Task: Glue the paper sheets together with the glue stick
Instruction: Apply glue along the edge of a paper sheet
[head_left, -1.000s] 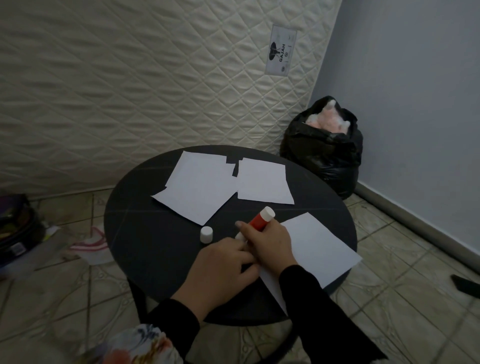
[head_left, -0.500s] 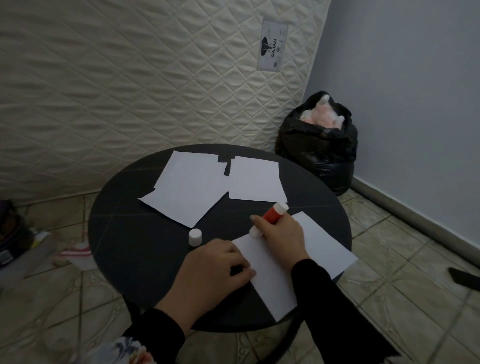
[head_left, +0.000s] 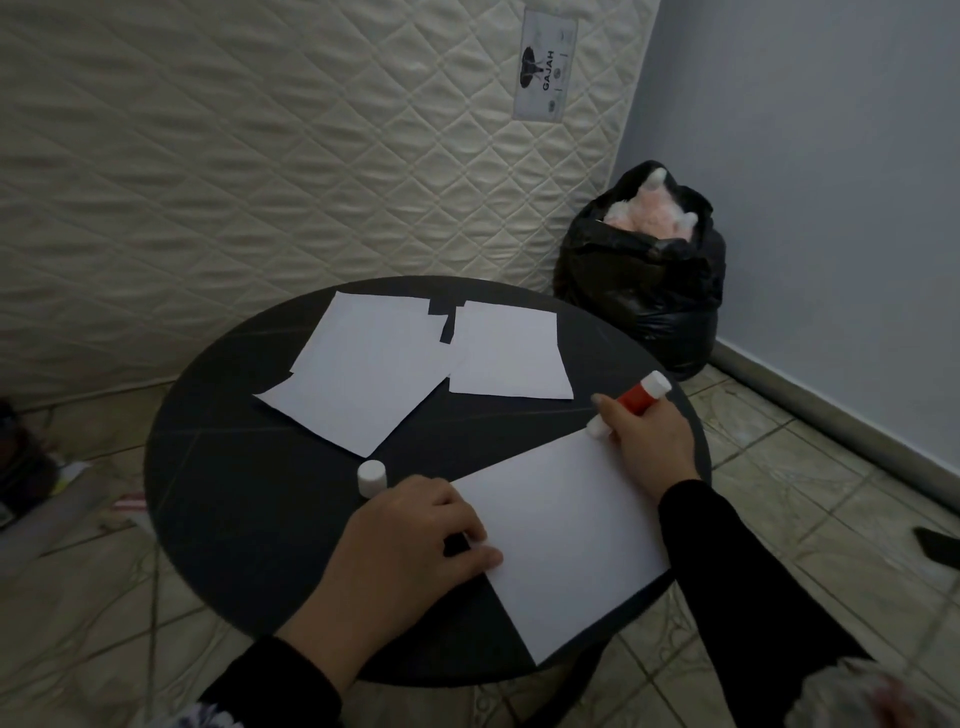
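Observation:
A white paper sheet (head_left: 561, 530) lies at the near right of the round black table (head_left: 249, 499). My right hand (head_left: 649, 441) grips a red and white glue stick (head_left: 636, 397), whose tip rests at the sheet's far corner. My left hand (head_left: 410, 545) presses its fingertips on the sheet's left edge. The glue stick's white cap (head_left: 372, 477) stands on the table just beyond my left hand. Two overlapping sheets (head_left: 363, 374) lie at the far middle, and another sheet (head_left: 506, 351) sits to their right.
A quilted cream mattress (head_left: 260, 156) leans against the wall behind the table. A black plastic bag (head_left: 644, 291) with pink stuff in it stands in the corner at right. Clutter lies on the tiled floor at far left (head_left: 31, 467). A dark object (head_left: 937, 543) rests on the floor at right.
My right hand has slid the glue stick from the sheet's left corner along its far edge to the right corner. My left hand stays on the sheet's left edge.

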